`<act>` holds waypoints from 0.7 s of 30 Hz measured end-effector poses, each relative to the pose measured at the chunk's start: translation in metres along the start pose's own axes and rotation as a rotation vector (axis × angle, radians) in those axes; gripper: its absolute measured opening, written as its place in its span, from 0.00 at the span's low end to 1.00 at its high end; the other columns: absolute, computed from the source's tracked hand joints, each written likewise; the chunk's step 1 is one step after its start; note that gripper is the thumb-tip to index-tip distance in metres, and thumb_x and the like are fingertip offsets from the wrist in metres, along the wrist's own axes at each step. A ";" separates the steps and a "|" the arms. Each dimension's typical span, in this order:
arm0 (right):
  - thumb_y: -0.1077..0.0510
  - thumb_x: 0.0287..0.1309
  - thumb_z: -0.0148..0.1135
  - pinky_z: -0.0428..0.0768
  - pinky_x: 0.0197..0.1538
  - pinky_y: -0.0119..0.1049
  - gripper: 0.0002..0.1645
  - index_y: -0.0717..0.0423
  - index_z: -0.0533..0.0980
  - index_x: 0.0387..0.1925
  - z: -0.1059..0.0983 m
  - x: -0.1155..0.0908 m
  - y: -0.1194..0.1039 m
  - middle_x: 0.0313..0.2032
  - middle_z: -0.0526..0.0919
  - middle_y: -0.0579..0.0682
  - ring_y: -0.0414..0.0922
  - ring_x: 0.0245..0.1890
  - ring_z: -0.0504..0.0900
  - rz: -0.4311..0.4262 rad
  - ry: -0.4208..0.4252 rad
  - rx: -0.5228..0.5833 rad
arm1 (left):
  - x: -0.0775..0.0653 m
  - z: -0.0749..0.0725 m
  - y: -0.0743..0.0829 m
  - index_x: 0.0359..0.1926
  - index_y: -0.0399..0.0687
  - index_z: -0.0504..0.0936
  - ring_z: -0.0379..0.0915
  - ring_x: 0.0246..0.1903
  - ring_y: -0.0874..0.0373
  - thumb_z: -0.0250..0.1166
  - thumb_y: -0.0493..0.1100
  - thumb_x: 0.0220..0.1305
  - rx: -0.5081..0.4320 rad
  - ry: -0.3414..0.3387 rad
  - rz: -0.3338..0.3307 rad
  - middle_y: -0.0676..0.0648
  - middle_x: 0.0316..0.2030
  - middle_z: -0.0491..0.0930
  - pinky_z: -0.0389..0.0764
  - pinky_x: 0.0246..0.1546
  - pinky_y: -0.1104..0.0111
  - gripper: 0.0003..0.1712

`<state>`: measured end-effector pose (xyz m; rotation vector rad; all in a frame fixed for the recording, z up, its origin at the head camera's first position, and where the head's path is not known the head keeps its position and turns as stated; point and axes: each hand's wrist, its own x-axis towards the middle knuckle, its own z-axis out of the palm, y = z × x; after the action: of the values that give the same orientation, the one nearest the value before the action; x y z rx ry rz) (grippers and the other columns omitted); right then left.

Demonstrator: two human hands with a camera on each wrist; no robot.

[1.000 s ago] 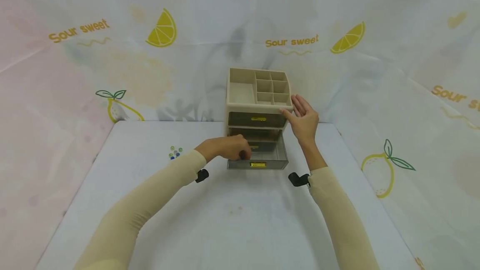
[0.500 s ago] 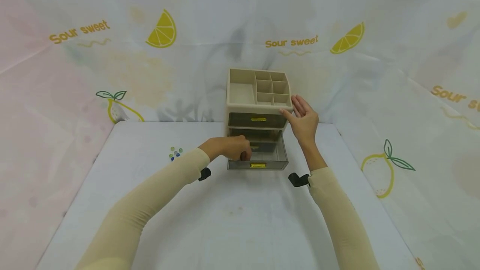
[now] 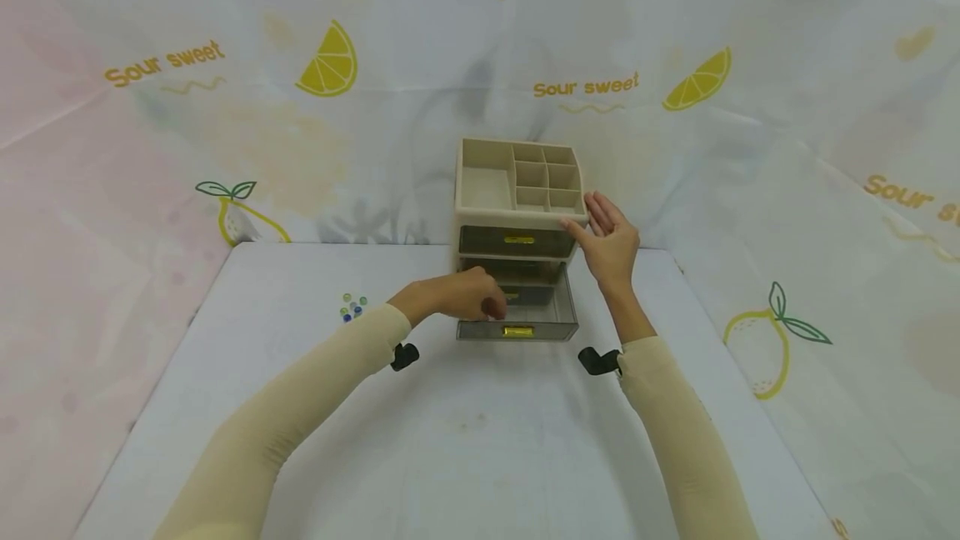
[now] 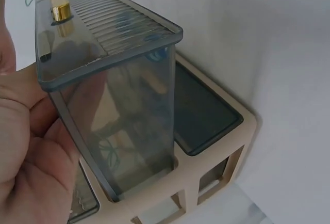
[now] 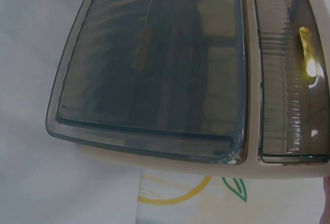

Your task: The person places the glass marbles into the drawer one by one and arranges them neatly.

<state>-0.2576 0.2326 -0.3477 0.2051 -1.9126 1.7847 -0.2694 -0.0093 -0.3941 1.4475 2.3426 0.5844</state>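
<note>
A beige drawer organizer [image 3: 484, 187] with smoky clear drawers stands at the back of the table, its middle drawer [image 3: 551, 332] pulled out. My left hand [image 3: 461, 294] reaches over that drawer's front left edge, fingers bent down inside it, with a gap showing between thumb and fingers. Close up in the left wrist view, the palm is beside the drawer, and something small and blue [image 4: 157, 53] shows through its clear wall. My right hand [image 3: 611, 248] rests on the organizer's upper right corner, thumb at the front and fingers fairly straight along the side.
Several green and blue glass marbles [image 3: 352, 307] lie on the white table [image 3: 465, 457], left of the organizer. The top drawer [image 3: 480, 240] is closed, below a divided top tray [image 3: 487, 187]. A lemon-print cloth [image 3: 420, 123] hangs close behind.
A dark spot at my left fingertips one second ago no longer shows, and a gap appears between thumb and fingers. The left hand has shifted slightly over the drawer; the right hand stays in place.
</note>
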 end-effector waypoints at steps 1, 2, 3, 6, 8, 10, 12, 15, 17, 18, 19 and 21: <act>0.73 0.47 0.72 0.71 0.62 0.37 0.41 0.74 0.66 0.63 0.000 0.000 0.000 0.60 0.72 0.68 0.53 0.62 0.72 0.000 0.000 0.003 | -0.002 0.000 -0.003 0.44 0.44 0.86 0.80 0.41 0.61 0.66 0.29 0.61 -0.003 0.032 0.026 0.51 0.41 0.85 0.79 0.43 0.74 0.12; 0.73 0.47 0.72 0.71 0.62 0.37 0.40 0.74 0.66 0.63 0.000 0.000 0.001 0.60 0.72 0.68 0.53 0.62 0.72 0.001 0.001 0.005 | -0.004 -0.001 -0.005 0.45 0.43 0.86 0.80 0.41 0.61 0.66 0.30 0.61 -0.008 0.065 0.052 0.51 0.41 0.85 0.79 0.43 0.74 0.12; 0.73 0.47 0.72 0.71 0.62 0.37 0.40 0.74 0.67 0.63 0.000 0.001 0.001 0.60 0.72 0.68 0.53 0.62 0.72 0.002 0.002 0.009 | -0.006 -0.001 -0.007 0.45 0.42 0.86 0.80 0.40 0.62 0.66 0.30 0.60 -0.005 0.102 0.076 0.51 0.41 0.85 0.79 0.43 0.74 0.12; 0.73 0.47 0.72 0.71 0.62 0.37 0.40 0.73 0.67 0.63 0.001 0.001 0.000 0.60 0.72 0.67 0.53 0.62 0.72 0.010 0.010 0.028 | -0.015 -0.007 -0.011 0.44 0.41 0.86 0.80 0.41 0.61 0.66 0.30 0.59 0.000 0.205 0.114 0.50 0.42 0.84 0.79 0.43 0.74 0.12; 0.73 0.47 0.73 0.71 0.62 0.37 0.40 0.73 0.67 0.63 0.001 0.001 0.001 0.60 0.73 0.67 0.52 0.62 0.73 0.016 0.014 0.035 | -0.024 -0.014 -0.009 0.45 0.40 0.85 0.80 0.41 0.59 0.66 0.30 0.59 0.010 0.260 0.099 0.48 0.43 0.84 0.80 0.43 0.71 0.12; 0.73 0.47 0.72 0.71 0.62 0.38 0.40 0.73 0.67 0.62 0.001 0.001 0.001 0.60 0.72 0.68 0.52 0.62 0.73 0.017 0.015 0.041 | -0.034 -0.021 -0.008 0.46 0.39 0.84 0.80 0.42 0.56 0.66 0.30 0.60 0.020 0.307 0.078 0.47 0.44 0.83 0.81 0.45 0.67 0.12; 0.73 0.47 0.72 0.70 0.62 0.38 0.40 0.73 0.67 0.63 0.002 0.000 0.001 0.60 0.72 0.68 0.52 0.62 0.73 0.015 0.017 0.043 | -0.045 -0.027 -0.010 0.46 0.37 0.84 0.80 0.43 0.54 0.66 0.29 0.60 0.034 0.356 0.065 0.46 0.44 0.83 0.82 0.45 0.65 0.12; 0.73 0.47 0.72 0.70 0.63 0.39 0.40 0.73 0.67 0.63 0.002 -0.001 0.001 0.60 0.72 0.68 0.52 0.62 0.72 0.016 0.013 0.041 | -0.063 -0.033 -0.019 0.45 0.36 0.84 0.81 0.43 0.53 0.67 0.29 0.59 0.057 0.428 0.031 0.45 0.43 0.84 0.82 0.44 0.63 0.11; 0.73 0.47 0.72 0.70 0.63 0.38 0.40 0.73 0.66 0.63 0.002 -0.001 0.001 0.60 0.72 0.67 0.51 0.63 0.72 0.022 0.008 0.040 | -0.077 -0.033 -0.025 0.43 0.36 0.84 0.81 0.43 0.51 0.67 0.29 0.58 0.055 0.474 -0.021 0.44 0.42 0.84 0.82 0.44 0.63 0.11; 0.72 0.47 0.72 0.70 0.63 0.38 0.41 0.73 0.66 0.63 0.002 -0.001 0.001 0.60 0.72 0.67 0.51 0.63 0.72 0.023 0.007 0.039 | -0.083 -0.031 -0.029 0.43 0.36 0.84 0.81 0.43 0.50 0.68 0.29 0.58 0.050 0.493 -0.058 0.44 0.41 0.84 0.82 0.45 0.63 0.10; 0.72 0.46 0.73 0.70 0.63 0.38 0.41 0.73 0.67 0.63 0.001 -0.001 0.002 0.60 0.72 0.67 0.51 0.62 0.72 0.026 0.008 0.045 | -0.089 -0.029 -0.033 0.43 0.36 0.84 0.82 0.42 0.49 0.68 0.29 0.58 0.039 0.509 -0.094 0.44 0.41 0.84 0.82 0.45 0.62 0.10; 0.72 0.46 0.73 0.70 0.62 0.36 0.41 0.71 0.67 0.63 -0.001 0.001 0.007 0.60 0.73 0.66 0.51 0.62 0.73 0.023 0.012 0.050 | -0.102 -0.022 -0.044 0.43 0.37 0.84 0.81 0.43 0.49 0.68 0.30 0.58 0.016 0.524 -0.182 0.44 0.41 0.84 0.82 0.46 0.61 0.10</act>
<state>-0.2618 0.2345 -0.3535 0.1899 -1.8713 1.8460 -0.2699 -0.1222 -0.3909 1.1701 2.8364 0.9918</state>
